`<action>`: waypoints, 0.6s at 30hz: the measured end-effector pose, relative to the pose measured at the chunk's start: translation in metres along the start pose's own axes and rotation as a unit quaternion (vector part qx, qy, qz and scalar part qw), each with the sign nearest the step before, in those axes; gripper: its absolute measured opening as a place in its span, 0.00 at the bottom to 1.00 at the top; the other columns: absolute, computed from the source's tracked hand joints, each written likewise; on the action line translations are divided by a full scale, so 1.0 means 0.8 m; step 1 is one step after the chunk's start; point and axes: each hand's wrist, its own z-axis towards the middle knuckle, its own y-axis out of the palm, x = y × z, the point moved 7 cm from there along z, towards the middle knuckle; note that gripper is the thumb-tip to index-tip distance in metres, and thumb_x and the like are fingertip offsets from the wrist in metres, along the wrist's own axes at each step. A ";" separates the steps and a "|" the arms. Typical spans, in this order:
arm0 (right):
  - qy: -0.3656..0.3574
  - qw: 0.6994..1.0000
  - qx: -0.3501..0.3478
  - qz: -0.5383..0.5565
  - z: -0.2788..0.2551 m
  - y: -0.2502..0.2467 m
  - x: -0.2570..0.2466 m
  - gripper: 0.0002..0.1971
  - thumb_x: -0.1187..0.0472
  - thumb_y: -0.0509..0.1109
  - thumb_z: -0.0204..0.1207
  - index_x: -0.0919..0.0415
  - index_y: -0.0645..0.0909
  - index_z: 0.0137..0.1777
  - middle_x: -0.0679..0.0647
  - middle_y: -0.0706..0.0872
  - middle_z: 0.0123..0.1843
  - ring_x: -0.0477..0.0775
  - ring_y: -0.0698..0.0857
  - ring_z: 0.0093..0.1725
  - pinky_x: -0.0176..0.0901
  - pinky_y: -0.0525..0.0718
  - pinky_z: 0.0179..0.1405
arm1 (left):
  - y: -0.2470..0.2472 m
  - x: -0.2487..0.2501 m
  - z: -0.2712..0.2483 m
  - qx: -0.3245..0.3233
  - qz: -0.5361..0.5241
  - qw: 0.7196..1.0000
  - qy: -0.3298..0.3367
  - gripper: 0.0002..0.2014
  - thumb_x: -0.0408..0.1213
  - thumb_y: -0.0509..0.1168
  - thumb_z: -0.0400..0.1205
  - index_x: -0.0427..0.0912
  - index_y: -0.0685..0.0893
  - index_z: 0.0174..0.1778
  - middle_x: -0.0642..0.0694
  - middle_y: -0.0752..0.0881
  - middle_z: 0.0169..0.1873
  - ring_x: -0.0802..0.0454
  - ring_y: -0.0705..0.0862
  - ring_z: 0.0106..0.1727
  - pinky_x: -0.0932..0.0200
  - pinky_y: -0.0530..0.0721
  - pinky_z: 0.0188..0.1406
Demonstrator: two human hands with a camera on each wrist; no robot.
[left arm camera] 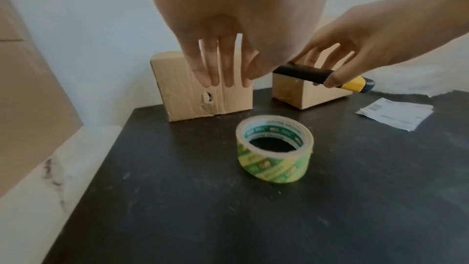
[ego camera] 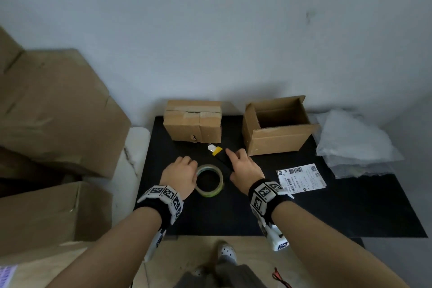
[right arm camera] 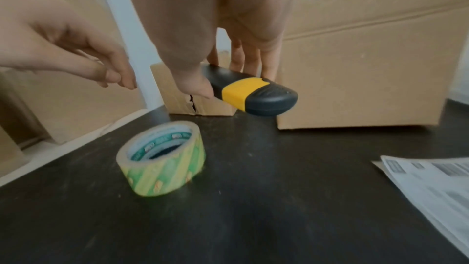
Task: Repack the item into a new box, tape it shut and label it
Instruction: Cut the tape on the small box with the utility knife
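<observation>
Two hands over a black counter point(ego camera: 304, 213). Right hand point(ego camera: 245, 172) curled round a black-and-yellow knife point(right arm camera: 243, 92), held off the surface, thumb on one side and fingers behind; blade tip cut off by blur in the wrist views, pale and small in the head view. Left hand point(ego camera: 181, 174) loose and holding nothing, fingers straight, hovering just beside the tape point(left arm camera: 275, 151); contact with the roll hard to judge from above, apart in the wrist views. Tape flat on the counter, green-and-yellow print, lettering too blurred to read. Sealed box point(ego camera: 194, 121) at the back left, torn at its front seam, contents hidden. Open box point(ego camera: 277, 126) at the back right, flaps up, inside in shadow. Label point(ego camera: 301, 177) flat near the open box, barcodes visible, text too small to read. Bubble wrap point(ego camera: 355, 145) bunched at the far right edge. Large cartons point(ego camera: 53, 110) stacked left of the counter, cut off by the frame. Plain pale wall behind; wooden floor and a white shoe point(ego camera: 226, 252) below.
</observation>
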 end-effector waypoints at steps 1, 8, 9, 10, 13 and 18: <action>-0.010 1.000 0.004 0.001 0.004 -0.007 -0.009 0.39 0.64 0.68 0.76 0.51 0.50 0.82 0.59 0.62 0.73 0.60 0.74 0.67 0.54 0.78 0.66 | -0.007 -0.005 0.001 0.005 0.001 1.000 -0.007 0.13 0.40 0.55 0.83 0.46 0.77 0.62 0.48 0.77 0.60 0.51 0.74 0.62 0.57 0.77 0.55; -0.076 0.996 0.054 -0.008 0.038 -0.052 -0.065 0.37 0.66 0.67 0.75 0.51 0.54 0.80 0.58 0.65 0.73 0.60 0.73 0.67 0.54 0.77 0.66 | -0.055 -0.063 0.009 0.069 -0.017 0.996 -0.050 0.12 0.38 0.56 0.83 0.45 0.79 0.60 0.49 0.78 0.57 0.51 0.75 0.61 0.56 0.78 0.54; -0.080 0.995 0.057 -0.012 0.044 -0.056 -0.071 0.36 0.67 0.66 0.75 0.52 0.55 0.80 0.58 0.65 0.73 0.60 0.73 0.68 0.55 0.77 0.67 | -0.062 -0.075 0.013 0.076 -0.019 0.995 -0.058 0.11 0.38 0.55 0.83 0.45 0.79 0.59 0.49 0.78 0.57 0.51 0.75 0.60 0.57 0.78 0.52; -0.082 0.995 0.061 -0.015 0.050 -0.060 -0.077 0.35 0.67 0.66 0.75 0.52 0.55 0.80 0.58 0.65 0.73 0.61 0.73 0.67 0.55 0.76 0.67 | -0.068 -0.089 0.017 0.083 -0.022 0.994 -0.066 0.11 0.38 0.55 0.83 0.44 0.79 0.58 0.49 0.79 0.57 0.51 0.75 0.60 0.57 0.78 0.51; -0.094 0.992 0.074 -0.031 0.065 -0.068 -0.091 0.34 0.67 0.65 0.75 0.53 0.57 0.79 0.57 0.67 0.72 0.61 0.74 0.66 0.54 0.75 0.66 | -0.077 -0.128 0.035 0.084 -0.042 0.992 -0.082 0.11 0.36 0.56 0.83 0.45 0.78 0.59 0.49 0.78 0.58 0.50 0.75 0.60 0.55 0.79 0.52; -0.078 0.993 0.080 -0.033 0.087 -0.073 -0.102 0.32 0.67 0.64 0.76 0.51 0.60 0.79 0.56 0.68 0.72 0.61 0.75 0.67 0.54 0.75 0.68 | -0.074 -0.175 0.071 0.047 -0.101 0.989 -0.095 0.17 0.38 0.64 0.80 0.46 0.74 0.66 0.47 0.76 0.63 0.48 0.78 0.59 0.50 0.80 0.57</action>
